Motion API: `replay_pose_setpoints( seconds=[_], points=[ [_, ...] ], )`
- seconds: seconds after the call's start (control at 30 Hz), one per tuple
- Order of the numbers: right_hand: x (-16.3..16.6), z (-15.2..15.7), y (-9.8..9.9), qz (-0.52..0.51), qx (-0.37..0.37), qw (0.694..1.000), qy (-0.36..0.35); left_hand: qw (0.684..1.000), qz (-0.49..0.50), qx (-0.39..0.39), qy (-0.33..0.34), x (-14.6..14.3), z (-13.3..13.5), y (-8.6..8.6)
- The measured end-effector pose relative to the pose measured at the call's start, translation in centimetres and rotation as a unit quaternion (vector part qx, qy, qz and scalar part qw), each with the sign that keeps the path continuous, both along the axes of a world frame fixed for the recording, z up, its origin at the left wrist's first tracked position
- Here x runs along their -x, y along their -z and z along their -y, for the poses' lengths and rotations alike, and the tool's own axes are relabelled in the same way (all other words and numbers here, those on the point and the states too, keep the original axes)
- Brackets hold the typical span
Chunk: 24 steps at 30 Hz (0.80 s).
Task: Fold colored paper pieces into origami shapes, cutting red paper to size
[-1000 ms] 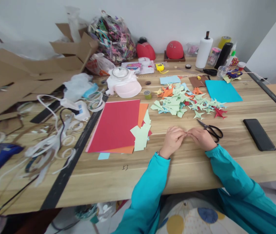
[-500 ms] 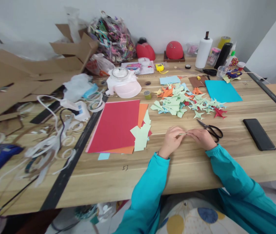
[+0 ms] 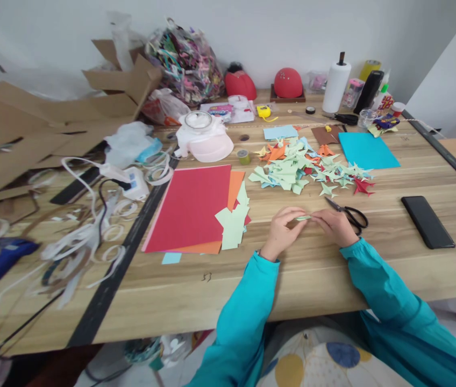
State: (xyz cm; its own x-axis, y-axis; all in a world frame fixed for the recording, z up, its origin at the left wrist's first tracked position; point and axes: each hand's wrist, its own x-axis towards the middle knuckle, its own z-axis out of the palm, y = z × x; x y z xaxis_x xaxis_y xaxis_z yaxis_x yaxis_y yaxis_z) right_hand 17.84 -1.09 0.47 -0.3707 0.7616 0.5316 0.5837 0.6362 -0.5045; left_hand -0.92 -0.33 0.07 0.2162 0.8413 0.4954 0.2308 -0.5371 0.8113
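Between my two hands is a small folded piece of pale green paper (image 3: 303, 218), mostly covered by fingers. My left hand (image 3: 283, 231) pinches it from the left, and my right hand (image 3: 333, 224) pinches its right end. Scissors (image 3: 353, 216) with black handles lie just beyond my right hand, their blades pointing back and left. Behind my hands spreads a heap of folded paper cranes (image 3: 292, 167), mostly pale green, with some orange, red and blue. Left of my left hand, pale green paper pieces (image 3: 234, 228) rest on red and orange sheets (image 3: 196, 207).
A black phone (image 3: 428, 221) lies at the right. Turquoise paper (image 3: 369, 150) sits behind the cranes. Cables, a power strip (image 3: 135, 184) and a blue glue gun (image 3: 4, 258) crowd the left. Cardboard (image 3: 42, 115), a white bottle-shaped roll (image 3: 336, 87) and red domes (image 3: 288, 83) stand at the back.
More of the green folded paper shows between my fingers, as its tilt has changed slightly. Both hands stay in nearly the same place, still pinching it.
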Motion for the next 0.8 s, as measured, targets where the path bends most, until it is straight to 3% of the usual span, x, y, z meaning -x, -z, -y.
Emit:
replay_pose_setpoints(
  seconds=[0.27,0.5,0.8],
  points=[
    [0.0,-0.1,0.1,-0.087,0.077,0.992,0.040,0.999,0.030,0.023,0.008,0.2,0.0,-0.5],
    [-0.1,0.0,-0.8,-0.154,0.149,0.976,0.028,0.998,0.050,0.036,0.015,0.3,-0.1,-0.7],
    [0.0,0.1,-1.2,-0.127,0.136,0.982,0.023,0.998,0.042,0.043,0.015,0.4,-0.1,-0.7]
  ],
)
